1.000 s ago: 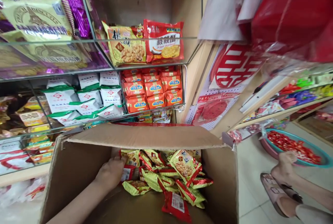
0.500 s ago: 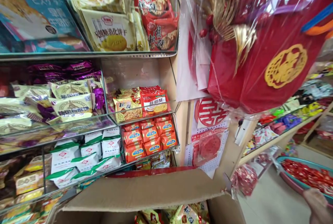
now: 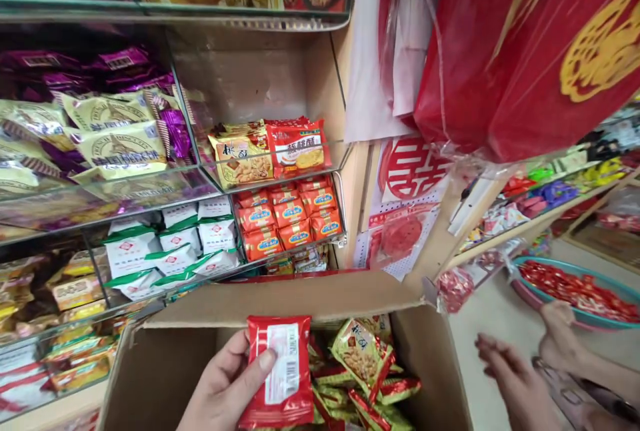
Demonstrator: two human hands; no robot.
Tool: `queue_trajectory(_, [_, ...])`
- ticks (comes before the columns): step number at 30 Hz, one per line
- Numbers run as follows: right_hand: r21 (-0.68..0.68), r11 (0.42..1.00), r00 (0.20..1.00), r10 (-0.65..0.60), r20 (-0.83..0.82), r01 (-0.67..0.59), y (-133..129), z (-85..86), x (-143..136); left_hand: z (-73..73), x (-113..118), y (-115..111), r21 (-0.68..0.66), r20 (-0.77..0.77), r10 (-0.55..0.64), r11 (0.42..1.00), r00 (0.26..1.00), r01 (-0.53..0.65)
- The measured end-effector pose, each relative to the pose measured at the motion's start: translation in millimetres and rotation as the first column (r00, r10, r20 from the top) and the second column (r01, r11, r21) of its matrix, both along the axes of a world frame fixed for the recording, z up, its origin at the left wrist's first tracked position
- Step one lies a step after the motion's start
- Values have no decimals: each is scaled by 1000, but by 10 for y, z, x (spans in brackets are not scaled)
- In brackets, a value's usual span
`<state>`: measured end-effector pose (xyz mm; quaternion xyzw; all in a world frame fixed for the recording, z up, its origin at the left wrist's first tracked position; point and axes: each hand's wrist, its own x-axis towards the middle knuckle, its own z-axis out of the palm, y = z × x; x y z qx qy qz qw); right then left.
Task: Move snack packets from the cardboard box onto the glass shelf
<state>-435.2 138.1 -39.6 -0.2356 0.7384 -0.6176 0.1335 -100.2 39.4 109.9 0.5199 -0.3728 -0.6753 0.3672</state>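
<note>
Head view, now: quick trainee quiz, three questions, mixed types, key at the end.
1. Multiple choice: what is the main colour of the wrapper in the left hand?
A) green
B) red
C) purple

2. True or false: the right hand shows outside the cardboard box.

3. Fill the blank, left or right as pictured: on the shelf, the white-and-green packets sit to the ____ of the orange-red packets.

Key: 1 B; 2 true; 3 left.
</note>
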Motion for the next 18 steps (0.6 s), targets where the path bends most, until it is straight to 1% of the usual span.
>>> queue_trajectory(1, [-36, 999, 999, 26, 34, -25, -1, 146, 55, 11, -22, 5, -38, 12, -10, 999, 1000, 10])
queue_trajectory(2, [-93, 992, 995, 88, 45, -83, -10, 332, 153, 7, -34, 11, -80, 31, -25, 996, 999, 28])
queue_trajectory(3, [-139, 968, 977, 215, 19, -210, -28, 544, 297, -6, -41, 17, -124, 59, -61, 990, 996, 68])
queue_trajectory(4, [-161, 910, 924, 381, -36, -381, -58, 764, 477, -23, -45, 23, -169, 98, -113, 977, 989, 128])
queue_trajectory(5, [-159, 800, 816, 570, -98, -578, -104, 972, 678, -39, -50, 26, -227, 153, -165, 954, 974, 197])
queue_trajectory(6, [-189, 705, 730, 653, -203, -683, -166, 1155, 879, -51, -59, 27, -297, 223, -215, 914, 951, 276])
queue_trajectory(7, [-159, 627, 644, 714, -274, -763, -240, 1301, 1058, -57, -71, 26, -363, 296, -255, 861, 921, 355])
queue_trajectory(8, [-87, 559, 557, 775, -299, -825, -323, 1408, 1198, -54, -86, 21, -422, 354, -268, 809, 896, 409])
queue_trajectory(9, [-37, 497, 483, 820, -306, -867, -405, 1476, 1291, -43, -100, 15, -479, 383, -247, 771, 890, 420])
queue_trajectory(10, [-2, 468, 446, 841, -306, -884, -480, 1511, 1335, -26, -109, 7, -528, 384, -199, 754, 902, 391])
queue_trajectory(11, [1, 475, 450, 835, -316, -880, -540, 1522, 1337, -5, -110, -1, -568, 360, -133, 754, 924, 330])
queue_trajectory(12, [-31, 512, 490, 802, -342, -859, -582, 1516, 1311, 17, -103, -7, -597, 320, -46, 766, 946, 238])
queue_trajectory(13, [-84, 565, 551, 744, -378, -821, -604, 1504, 1272, 37, -87, -9, -615, 278, 57, 777, 959, 132])
queue_trajectory(14, [-136, 618, 612, 674, -415, -774, -606, 1490, 1236, 51, -64, -4, -609, 249, 128, 792, 960, 53])
queue_trajectory(15, [-172, 652, 647, 613, -454, -739, -591, 1478, 1217, 56, -39, 10, -558, 229, 129, 829, 965, 22])
queue_trajectory(16, [-176, 654, 641, 588, -494, -736, -565, 1469, 1221, 51, -14, 34, -462, 194, 65, 886, 979, 33])
queue_trajectory(17, [-149, 624, 592, 597, -541, -767, -530, 1461, 1250, 34, 8, 68, -324, 135, -44, 942, 990, 86])
queue_trajectory(18, [-99, 567, 507, 628, -590, -818, -491, 1447, 1297, 2, 26, 110, -165, 52, -162, 972, 985, 168])
